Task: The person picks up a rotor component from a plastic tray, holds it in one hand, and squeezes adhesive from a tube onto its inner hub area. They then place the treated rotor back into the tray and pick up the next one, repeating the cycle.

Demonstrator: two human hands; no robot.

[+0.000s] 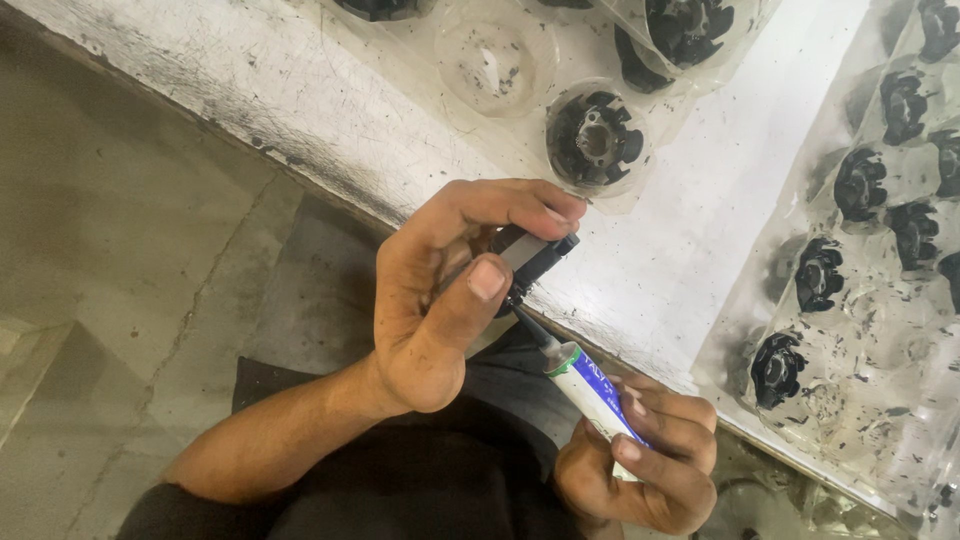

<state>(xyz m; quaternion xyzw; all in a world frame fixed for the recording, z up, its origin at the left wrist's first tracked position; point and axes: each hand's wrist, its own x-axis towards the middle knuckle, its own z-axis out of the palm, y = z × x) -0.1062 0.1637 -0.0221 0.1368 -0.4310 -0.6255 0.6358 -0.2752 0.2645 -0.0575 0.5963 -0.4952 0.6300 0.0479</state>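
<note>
Holding the small black part [535, 255] in the left hand [440, 300], the person brings a white and blue tube [590, 395] up to it with the right hand [640, 465]. The tube's dark thin tip touches the underside of the part. To do this well, I think the part should be kept very still and the tube squeezed only a little, so the stuff goes just where the tip points. The left fingers [500, 205] curl over the part and the thumb presses from below, pinching it. The right fingers wrap tight around the tube. Both hands are just off the near edge of the white tabletop [330, 110], where clear trays [500, 60] hold more black parts [595, 140].
</note>
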